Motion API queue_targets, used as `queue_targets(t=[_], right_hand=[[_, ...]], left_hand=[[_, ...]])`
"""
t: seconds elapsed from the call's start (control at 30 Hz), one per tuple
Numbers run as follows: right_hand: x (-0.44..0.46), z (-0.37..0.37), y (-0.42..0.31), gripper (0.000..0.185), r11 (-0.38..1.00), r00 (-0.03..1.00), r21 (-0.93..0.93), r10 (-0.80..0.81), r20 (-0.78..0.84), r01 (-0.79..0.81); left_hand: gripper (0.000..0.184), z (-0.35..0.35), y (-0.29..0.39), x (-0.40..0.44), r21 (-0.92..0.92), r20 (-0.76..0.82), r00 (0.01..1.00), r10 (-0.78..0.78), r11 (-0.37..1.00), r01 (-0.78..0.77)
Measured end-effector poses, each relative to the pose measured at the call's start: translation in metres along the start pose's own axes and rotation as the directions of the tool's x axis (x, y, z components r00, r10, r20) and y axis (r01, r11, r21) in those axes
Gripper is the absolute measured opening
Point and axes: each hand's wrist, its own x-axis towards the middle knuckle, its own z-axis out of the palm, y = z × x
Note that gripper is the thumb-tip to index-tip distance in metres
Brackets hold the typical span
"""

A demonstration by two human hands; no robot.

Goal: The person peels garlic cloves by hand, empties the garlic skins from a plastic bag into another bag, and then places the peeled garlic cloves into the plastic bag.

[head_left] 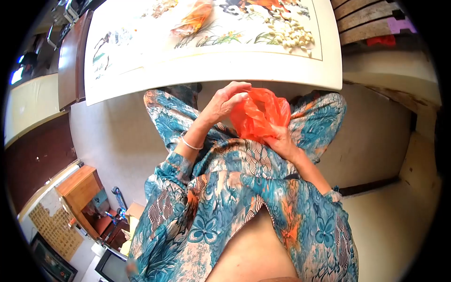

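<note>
A thin red plastic bag (260, 113) is held over my lap, crumpled and with its upper part spread out. My left hand (227, 102), with a white bracelet on the wrist, grips the bag's left edge between thumb and fingers. Lower down, my right hand (281, 141) is closed on the bag's near right side, its fingertips partly hidden by the plastic. Whatever may be inside the bag cannot be made out. Beyond both hands, many small pale pieces, perhaps nuts or cloves (293, 35), lie loose on the table's right side.
The white table (211, 68) has a printed horse picture on top, and its near edge runs just past my hands. On it lie a clear bag with orange contents (193, 19) and a brownish heap (163, 6). A wooden cabinet (80, 188) stands at the left.
</note>
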Motion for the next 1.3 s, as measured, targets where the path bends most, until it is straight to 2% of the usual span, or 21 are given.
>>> queue_targets(t=[0.07,0.1,0.13,0.2,0.23,0.27,0.3,0.33,0.37,0.4,0.53,0.6,0.7,0.73,0.8,0.93,1.07,1.13,1.17,1.27,1.3], right_hand=[[0.002,0.003,0.005,0.023,0.999,0.999,-0.011,-0.036,0.019,0.036],[0.002,0.004,0.001,0.025,1.0,0.997,-0.002,0.03,0.075,-0.03],[-0.001,0.004,0.004,0.025,0.998,0.998,-0.064,-0.007,0.061,0.011],[-0.007,0.004,0.01,0.026,0.979,0.996,-0.187,-0.071,0.048,0.079],[-0.01,0.0,0.013,0.029,0.961,0.998,-0.27,-0.052,0.019,0.056],[-0.012,-0.007,0.014,0.03,0.973,0.992,-0.228,-0.065,-0.109,0.039],[-0.011,-0.019,0.006,0.031,0.982,0.969,-0.186,-0.074,-0.236,0.03],[-0.013,-0.039,-0.009,0.033,0.983,0.952,-0.128,0.092,-0.293,-0.134],[-0.016,-0.059,-0.014,0.032,0.958,0.884,-0.173,0.129,-0.45,-0.229],[-0.023,-0.079,-0.015,0.03,0.96,0.816,-0.16,0.101,-0.569,-0.23],[-0.049,-0.167,-0.034,0.021,0.933,0.653,-0.167,0.088,-0.752,-0.318],[-0.047,-0.192,-0.047,0.023,0.794,0.691,-0.382,0.066,-0.719,-0.473],[-0.023,-0.199,-0.025,0.028,0.794,0.791,-0.512,-0.066,-0.608,-0.327],[-0.009,-0.197,-0.012,0.036,0.785,0.807,-0.535,-0.077,-0.585,-0.312],[0.021,-0.177,0.015,0.048,0.793,0.781,-0.515,-0.083,-0.619,-0.324],[0.062,-0.128,0.055,0.045,0.725,0.677,-0.586,-0.227,-0.7,-0.363],[0.079,-0.094,0.048,0.035,0.603,0.737,-0.712,-0.285,-0.613,-0.359],[0.08,-0.081,0.036,0.032,0.585,0.794,-0.785,-0.369,-0.482,-0.204],[0.083,-0.075,0.03,0.031,0.58,0.837,-0.787,-0.306,-0.452,-0.213],[0.097,-0.046,0.019,0.031,0.585,0.894,-0.808,-0.326,-0.307,-0.064],[0.1,-0.034,0.015,0.025,0.58,0.909,-0.815,-0.344,-0.236,0.008]], left_hand=[[0.033,0.006,-0.017,-0.002,-0.33,-0.076,0.952,-0.295,0.909,0.255],[0.034,0.005,-0.021,-0.003,-0.55,-0.056,0.924,-0.378,0.784,0.287],[0.035,0.005,-0.032,-0.001,-0.646,-0.04,0.905,-0.423,0.702,0.3],[0.034,0.01,-0.054,0.006,-0.724,0.052,0.843,-0.535,0.561,0.4],[0.034,0.016,-0.068,0.012,-0.752,0.107,0.849,-0.517,0.517,0.409],[0.034,0.022,-0.082,0.016,-0.777,0.162,0.852,-0.498,0.468,0.421],[0.037,0.032,-0.082,0.023,-0.762,0.126,0.868,-0.48,0.514,0.394],[0.038,0.039,-0.085,0.03,-0.789,0.152,0.855,-0.495,0.46,0.407],[0.038,0.045,-0.088,0.036,-0.813,0.18,0.841,-0.51,0.405,0.419],[0.039,0.049,-0.085,0.039,-0.834,0.207,0.83,-0.517,0.35,0.426],[0.042,0.064,-0.083,0.051,-0.909,0.227,0.826,-0.516,0.193,0.37],[0.042,0.067,-0.083,0.053,-0.915,0.23,0.839,-0.493,0.183,0.359],[0.044,0.07,-0.073,0.055,-0.926,0.218,0.853,-0.474,0.176,0.334],[0.045,0.071,-0.069,0.055,-0.929,0.212,0.856,-0.471,0.176,0.326],[0.041,0.075,-0.072,0.056,-0.942,0.215,0.869,-0.446,0.141,0.305],[0.037,0.081,-0.076,0.058,-0.964,0.189,0.889,-0.417,0.096,0.25],[0.036,0.08,-0.089,0.058,-0.979,0.184,0.872,-0.454,-0.003,0.205],[0.035,0.074,-0.089,0.05,-0.986,0.163,0.892,-0.422,-0.04,0.161],[0.036,0.073,-0.09,0.049,-0.987,0.154,0.9,-0.409,-0.031,0.155],[0.036,0.067,-0.085,0.043,-0.99,0.126,0.921,-0.369,0.005,0.138],[0.036,0.064,-0.097,0.039,-0.99,0.139,0.941,-0.31,-0.06,0.127]])
